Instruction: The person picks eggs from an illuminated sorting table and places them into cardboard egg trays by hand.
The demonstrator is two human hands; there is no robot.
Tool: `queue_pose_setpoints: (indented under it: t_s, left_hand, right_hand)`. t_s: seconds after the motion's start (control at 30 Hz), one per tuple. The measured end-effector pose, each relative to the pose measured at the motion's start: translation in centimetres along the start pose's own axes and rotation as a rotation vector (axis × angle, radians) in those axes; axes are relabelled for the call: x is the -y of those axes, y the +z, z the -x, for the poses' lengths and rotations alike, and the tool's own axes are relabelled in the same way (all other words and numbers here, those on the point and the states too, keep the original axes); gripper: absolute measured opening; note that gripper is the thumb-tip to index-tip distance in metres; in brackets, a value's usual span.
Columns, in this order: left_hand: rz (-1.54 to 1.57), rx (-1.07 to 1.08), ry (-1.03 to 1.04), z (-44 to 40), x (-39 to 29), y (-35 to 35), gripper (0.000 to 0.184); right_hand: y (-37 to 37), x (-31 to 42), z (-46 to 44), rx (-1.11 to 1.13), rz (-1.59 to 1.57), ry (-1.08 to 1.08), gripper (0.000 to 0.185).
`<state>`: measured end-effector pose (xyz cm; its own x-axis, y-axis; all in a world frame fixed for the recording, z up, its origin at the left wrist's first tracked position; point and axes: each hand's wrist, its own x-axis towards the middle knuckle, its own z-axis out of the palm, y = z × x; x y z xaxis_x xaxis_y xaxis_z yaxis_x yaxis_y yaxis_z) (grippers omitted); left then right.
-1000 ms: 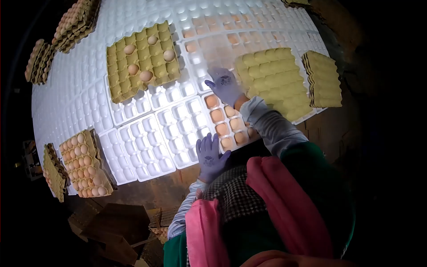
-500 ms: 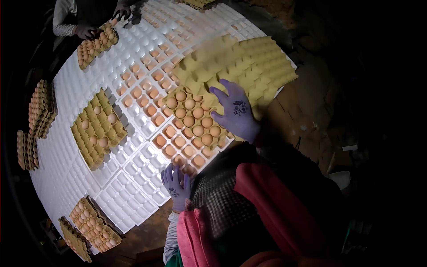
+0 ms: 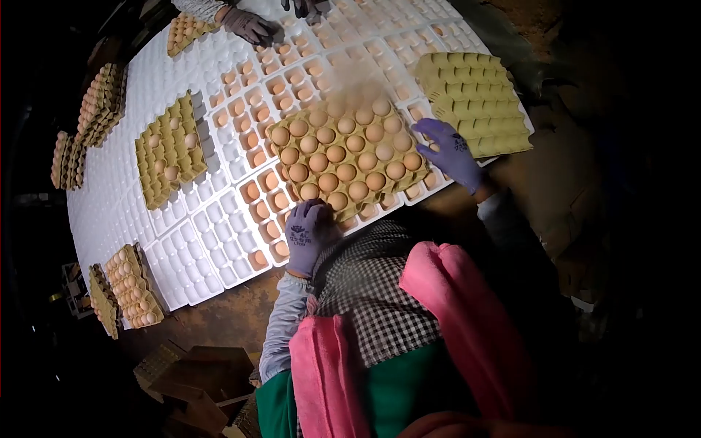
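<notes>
A yellow pulp egg tray [image 3: 349, 158] filled with brown eggs lies over white plastic trays [image 3: 241, 232] near my body. My left hand [image 3: 310, 230], in a purple glove, is closed at the tray's near left corner; its fingertips are partly hidden there. Just beyond the right edge, my purple-gloved right hand [image 3: 450, 152] is open, fingers apart, holding nothing. An empty pulp tray [image 3: 478, 102] lies beyond that hand. Single brown eggs [image 3: 257, 259] sit in cells of the white trays left of the filled tray.
Another pulp tray [image 3: 171, 150] holding several eggs lies to the left. Stacked egg trays [image 3: 101, 106] line the far left edge, and more filled trays [image 3: 133, 285] stand at lower left. Across the table, a co-worker's gloved hand [image 3: 250, 25] is visible. Boxes [image 3: 204, 383] lie below.
The empty pulp tray has shifted right, off the filled tray, which now shows fully. My right hand has moved right; my left hand has come to the filled tray's corner.
</notes>
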<state>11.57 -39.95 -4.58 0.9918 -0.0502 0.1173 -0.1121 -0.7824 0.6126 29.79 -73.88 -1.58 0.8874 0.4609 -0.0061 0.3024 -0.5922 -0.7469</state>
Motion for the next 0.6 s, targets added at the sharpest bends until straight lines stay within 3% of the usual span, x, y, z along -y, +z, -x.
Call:
queue_pose_setpoints:
  t_s: [0.07, 0.1, 0.13, 0.2, 0.23, 0.3, 0.33, 0.37, 0.4, 0.47, 0.5, 0.53, 0.6]
  left_hand:
    - [0.283, -0.204, -0.199, 0.6, -0.1, 0.3, 0.031]
    - [0.839, -0.249, -0.454, 1.4, 2.2, 1.5, 0.033]
    - [1.222, -0.342, -0.623, 1.3, 3.3, 0.9, 0.036]
    - [0.158, -0.408, -0.134, 0.6, 3.5, 0.3, 0.035]
    - [0.106, -0.330, -0.091, -0.3, 3.0, -0.6, 0.032]
    - [0.792, -0.047, -0.336, -1.6, 3.7, 0.7, 0.029]
    - [0.554, 0.107, -0.293, -2.6, 1.9, 0.7, 0.030]
    - [0.155, 0.104, -0.109, -3.2, 0.1, 1.1, 0.033]
    - [-0.242, 0.100, 0.071, -3.5, -1.4, 1.6, 0.036]
    - [-0.247, 0.149, -0.025, -3.4, -2.0, 2.0, 0.041]
    - [-0.204, 0.132, -0.052, -3.2, -1.6, 2.1, 0.039]
    - [-0.163, 0.117, -0.082, -2.7, -1.5, 1.8, 0.038]
    - [0.209, -0.010, -0.244, -1.4, -1.0, 1.1, 0.038]
  right_hand:
    - [2.4, -1.7, 2.2, 0.274, 0.482, -0.288, 0.047]
    - [3.3, -1.8, 2.6, 0.149, 0.566, -0.333, 0.043]
    - [3.0, -1.7, 2.2, 0.192, 0.503, -0.269, 0.045]
    - [2.1, -1.7, 1.3, 0.282, 0.381, -0.136, 0.050]
    - [1.8, -2.8, 1.5, 0.180, 0.284, -0.236, 0.042]
    - [1.7, -4.7, 2.5, 0.031, -0.335, 0.079, 0.034]
    - [1.5, -4.4, 2.5, -0.043, -0.639, 0.236, 0.031]
    - [1.2, -4.2, 2.3, -0.070, -0.931, 0.361, 0.029]
    - [1.2, -3.7, 2.0, 0.038, -0.920, 0.344, 0.029]
    - [2.0, -2.6, 1.0, 0.262, -0.893, 0.307, 0.029]
    - [3.0, -0.7, 0.6, 0.323, -0.410, 0.113, 0.031]
    - [4.6, -0.9, 0.5, 0.170, 0.089, -0.392, 0.030]
    - [6.4, -0.9, 0.8, 0.225, 0.480, -0.431, 0.037]
